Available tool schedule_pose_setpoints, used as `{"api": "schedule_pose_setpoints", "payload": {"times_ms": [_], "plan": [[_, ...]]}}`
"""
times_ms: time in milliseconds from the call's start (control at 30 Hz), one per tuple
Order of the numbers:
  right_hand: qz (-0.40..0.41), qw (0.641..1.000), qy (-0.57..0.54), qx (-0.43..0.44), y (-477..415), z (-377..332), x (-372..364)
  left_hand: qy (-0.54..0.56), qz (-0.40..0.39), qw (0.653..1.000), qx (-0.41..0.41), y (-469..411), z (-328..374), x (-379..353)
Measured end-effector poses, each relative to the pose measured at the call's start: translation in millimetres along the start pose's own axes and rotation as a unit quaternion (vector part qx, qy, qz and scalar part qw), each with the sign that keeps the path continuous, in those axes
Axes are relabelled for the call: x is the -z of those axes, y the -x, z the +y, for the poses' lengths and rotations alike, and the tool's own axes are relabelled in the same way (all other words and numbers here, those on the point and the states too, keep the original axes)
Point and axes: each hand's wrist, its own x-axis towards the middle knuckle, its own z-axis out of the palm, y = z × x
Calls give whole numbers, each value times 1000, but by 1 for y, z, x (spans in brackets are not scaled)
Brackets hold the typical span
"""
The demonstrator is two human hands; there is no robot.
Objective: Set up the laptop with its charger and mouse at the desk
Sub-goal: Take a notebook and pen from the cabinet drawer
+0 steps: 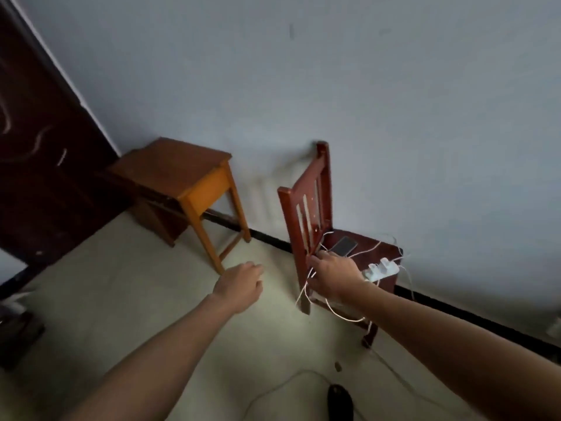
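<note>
A red-brown wooden chair stands against the wall with a phone, a white power strip and thin white cables on its seat. My right hand rests at the seat's front left corner, fingers closed around the white cables beside the chair's backrest. My left hand hovers over the floor to the left of the chair, fingers loosely curled, holding nothing. A small orange-brown wooden desk stands farther left against the wall, its top bare. No laptop or mouse is in view.
A dark brown door fills the left side. A grey cable runs across the pale floor near a dark shoe at the bottom. A black skirting strip lines the wall.
</note>
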Motion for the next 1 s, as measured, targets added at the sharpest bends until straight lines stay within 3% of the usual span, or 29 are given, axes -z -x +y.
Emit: {"api": "schedule_pose_setpoints", "payload": {"times_ms": [200,367,533,667,1000], "plan": [[-37,988,24,151,-160,-69,-21,19,-4,986,168,-13,-130,2],[-68,960,44,267,-285,-156,-20,39,-2,947,318,8,-235,8],[-93,928,52,357,-365,-242,-40,51,2,914,402,33,-312,-7],[-93,911,70,397,-439,-325,-69,46,-3,898,438,39,-402,-16],[-90,929,49,355,-624,-488,-81,44,-15,899,436,1,-652,20]]}}
